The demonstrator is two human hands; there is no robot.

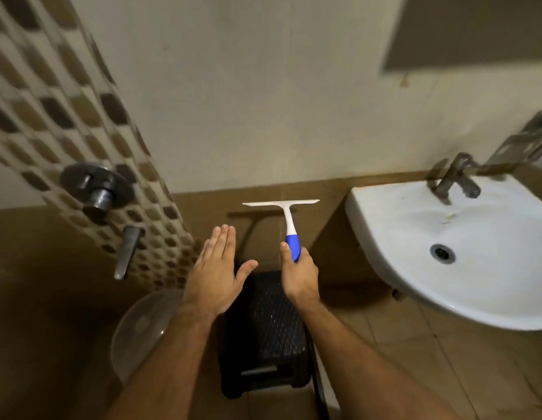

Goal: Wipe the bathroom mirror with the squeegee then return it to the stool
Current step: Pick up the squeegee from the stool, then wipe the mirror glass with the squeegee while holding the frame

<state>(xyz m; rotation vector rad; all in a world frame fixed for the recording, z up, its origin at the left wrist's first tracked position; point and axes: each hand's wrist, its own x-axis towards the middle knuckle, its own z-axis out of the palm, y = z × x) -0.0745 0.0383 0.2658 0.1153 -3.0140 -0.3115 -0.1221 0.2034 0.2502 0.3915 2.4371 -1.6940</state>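
My right hand (300,275) grips the blue end of the squeegee (289,221), a white tool with a wide blade held upright, blade at the top, in front of the brown wall tiles. Beside it my left hand (216,272) is flat and open, fingers together, holding nothing. Both hands hover above the black woven-top stool (272,331) on the floor. The mirror (473,28) shows as a dark panel at the upper right, above the sink, far from the squeegee.
A white wall sink (463,253) with a metal tap (454,177) juts out at the right. A shower mixer knob (95,186) and spout (127,253) stick out from the mosaic wall at left. A clear plastic basin (139,331) sits left of the stool.
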